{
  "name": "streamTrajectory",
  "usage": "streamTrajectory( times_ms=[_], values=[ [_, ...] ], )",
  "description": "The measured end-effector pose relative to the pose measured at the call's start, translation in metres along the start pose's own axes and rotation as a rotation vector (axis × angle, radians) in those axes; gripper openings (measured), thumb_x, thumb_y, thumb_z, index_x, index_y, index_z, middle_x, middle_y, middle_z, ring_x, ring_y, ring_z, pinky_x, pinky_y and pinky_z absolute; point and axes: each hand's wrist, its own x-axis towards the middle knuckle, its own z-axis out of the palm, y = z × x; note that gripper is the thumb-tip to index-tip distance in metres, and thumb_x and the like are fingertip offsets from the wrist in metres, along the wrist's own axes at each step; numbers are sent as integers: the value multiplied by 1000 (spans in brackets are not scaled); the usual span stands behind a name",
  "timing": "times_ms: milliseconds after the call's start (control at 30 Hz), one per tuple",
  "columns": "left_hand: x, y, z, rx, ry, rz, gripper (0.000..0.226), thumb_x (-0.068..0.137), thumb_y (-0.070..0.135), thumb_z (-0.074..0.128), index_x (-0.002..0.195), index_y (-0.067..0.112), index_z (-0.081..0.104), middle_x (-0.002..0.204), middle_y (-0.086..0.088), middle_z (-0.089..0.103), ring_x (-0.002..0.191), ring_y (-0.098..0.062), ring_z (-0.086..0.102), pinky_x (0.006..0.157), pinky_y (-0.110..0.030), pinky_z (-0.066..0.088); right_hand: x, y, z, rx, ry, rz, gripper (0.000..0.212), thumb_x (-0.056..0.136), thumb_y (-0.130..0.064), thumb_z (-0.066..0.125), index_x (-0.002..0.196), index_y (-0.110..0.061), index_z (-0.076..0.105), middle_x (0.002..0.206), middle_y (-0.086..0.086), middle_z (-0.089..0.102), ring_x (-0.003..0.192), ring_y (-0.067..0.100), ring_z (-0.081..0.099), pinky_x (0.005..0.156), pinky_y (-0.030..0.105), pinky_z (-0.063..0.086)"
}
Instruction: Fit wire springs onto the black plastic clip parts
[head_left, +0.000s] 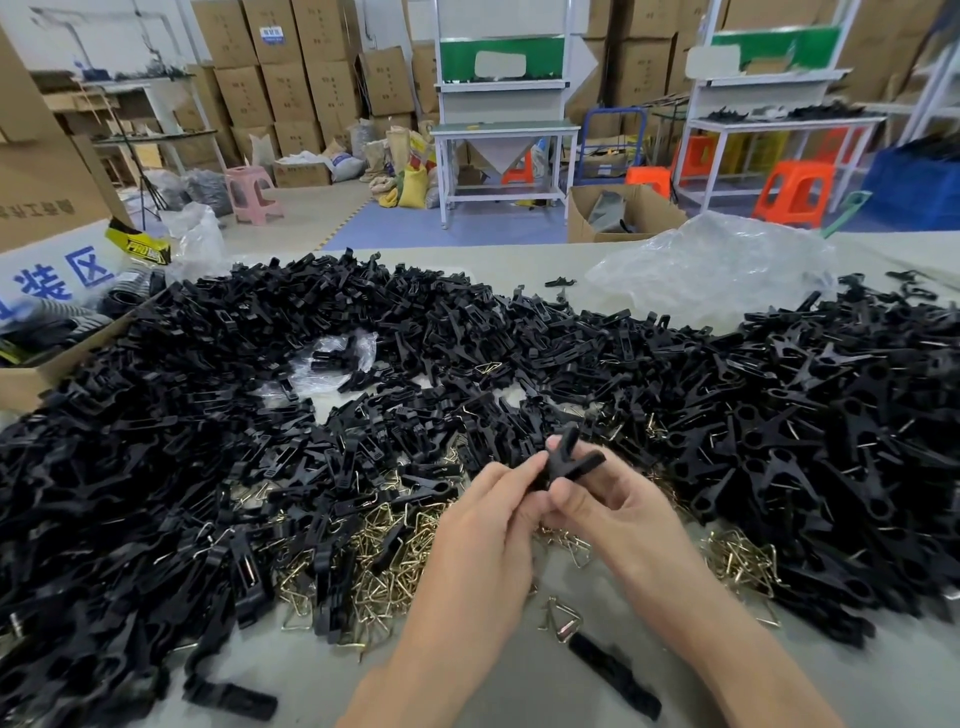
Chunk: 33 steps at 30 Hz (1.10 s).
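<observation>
Gripped black clip (566, 462) between left hand (483, 519) and right hand (618, 506), 6 o'clock | heaped clip parts (208, 441) across grey table (467, 691), wire springs (384, 561) 7 o'clock | stacked cartons (291, 78) 11 o'clock, orange stools (795, 192) 2 o'clock

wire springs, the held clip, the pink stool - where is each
wire springs (384, 548), head view, middle of heap
held clip (565, 463), head view, forked body
pink stool (249, 175), head view, seat

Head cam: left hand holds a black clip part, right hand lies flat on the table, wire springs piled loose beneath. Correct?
Not quite. The right hand is not flat on the table; it is raised and pinches the same black clip part together with the left hand. The head view shows it. The wire springs do lie in a loose pile beneath.
</observation>
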Motion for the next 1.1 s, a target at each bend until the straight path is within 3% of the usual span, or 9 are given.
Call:
streamTrajectory(
  times_ms=[100,200,267,333,433,567,733,933,1100],
  values=[
    [0,3,-4,-33,-11,-28,35,101,29,55,117,60,52,101,35,65,74,11,61,66,-6,42,-1,0,1,-40,-47,-13,35,85,-29,69,116,-13,73,115,10,75,110,25,71,93,32,58],
    [1,0,-7,74,-67,-43,25,98,51,46,119,59,35,90,24,69,71,3,63,63,-19,48,1,-1,-1,14,56,-44,34,81,-29,72,109,-10,74,107,12,77,104,24,74,86,27,59],
    [0,-8,-10,315,-121,44,36,95,62,37,129,49,34,100,23,64,91,2,60,81,-21,49,4,-2,-6,47,155,-42,33,76,-30,75,104,-13,77,102,11,78,97,20,75,79,23,59],
    [-1,-17,-10,568,-205,113,55,92,71,29,138,41,38,128,22,50,123,-3,44,105,-24,35,6,-3,-11,68,219,-48,31,73,-31,77,100,-17,80,100,11,79,91,17,75,75,20,59],
    [0,-24,-9,744,-280,112,64,92,71,25,142,36,44,143,12,43,137,-14,36,115,-35,26,8,-3,-16,64,264,-63,31,69,-36,79,98,-25,81,98,11,78,85,15,75,73,19,58],
    [8,-26,-9,769,-144,108,31,92,46,64,119,30,67,115,8,64,107,-20,61,90,-37,47,9,-1,-15,56,278,-54,31,68,-36,80,97,-24,81,98,9,79,83,14,75,72,18,57],
    [11,-29,-8,820,-60,130,18,82,27,80,99,27,74,90,9,66,83,-18,65,73,-35,52,10,0,-15,37,305,-53,30,72,-28,76,100,-17,78,97,9,79,79,13,74,69,18,57],
    [11,-25,-14,591,50,117,8,93,23,68,99,27,70,91,15,70,83,-8,66,82,-26,41,10,2,-17,-3,294,-63,29,77,-26,76,104,-17,77,96,7,78,82,11,73,71,17,57],
    [9,-18,-18,316,104,-27,30,98,51,38,107,36,63,81,19,66,71,6,52,77,-29,45,9,3,-17,-60,269,-68,31,77,-32,76,106,-21,77,97,2,78,87,12,74,74,17,56]
  ],
)
